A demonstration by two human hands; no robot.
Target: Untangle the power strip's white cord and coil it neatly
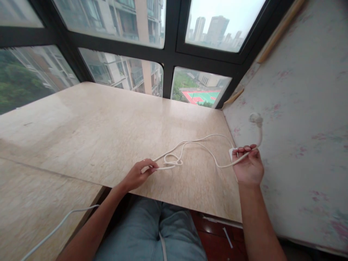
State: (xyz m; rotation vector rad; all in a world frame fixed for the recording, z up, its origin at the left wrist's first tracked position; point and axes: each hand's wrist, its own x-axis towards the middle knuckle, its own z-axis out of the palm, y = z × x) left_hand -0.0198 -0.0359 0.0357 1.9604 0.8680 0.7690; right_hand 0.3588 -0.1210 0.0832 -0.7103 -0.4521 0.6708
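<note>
Probably light, limp: white cord (191,141). Left hand (141,174) pinches it at seven o'clock; right hand (248,165) holds it at four. Best gripped along straight lengths.

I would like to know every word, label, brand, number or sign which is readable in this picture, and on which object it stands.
None can be read.
White cable in both hands: no legible print.
Wall plug: blurred; any marking is unreadable.
White piece behind the right hand: mostly hidden, nothing legible.
Distant buildings: too small and hazy for any sign.
</note>
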